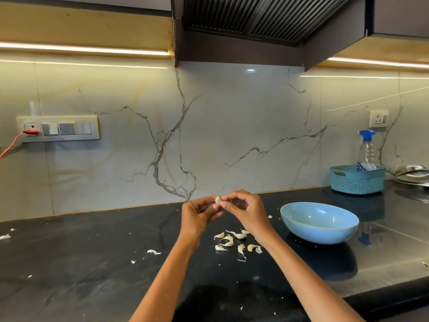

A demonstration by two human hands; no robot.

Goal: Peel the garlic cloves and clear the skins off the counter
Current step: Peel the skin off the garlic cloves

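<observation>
Both hands are hovering above the counter [92, 263], left hand [197, 214] and right hand [246, 210] each pinching one garlic clove [218, 200] in a fingertip grip. More cloves [232, 240] are lying below, the blue bowl [319, 223] sitting just right, skin scraps [153, 252] littering around.

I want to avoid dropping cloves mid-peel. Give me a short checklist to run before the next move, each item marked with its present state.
1. Garlic clove held by both hands: ok, the left hand and right hand pinch it above the counter.
2. Clove fully peeled: cannot tell.
3. Blue bowl close by on the right: ok.
4. Bowl contents: appears empty.
5. Unpeeled cloves waiting: ok, a cluster lies under the hands.
6. Counter free of skins: not ok, scraps are scattered.
</observation>
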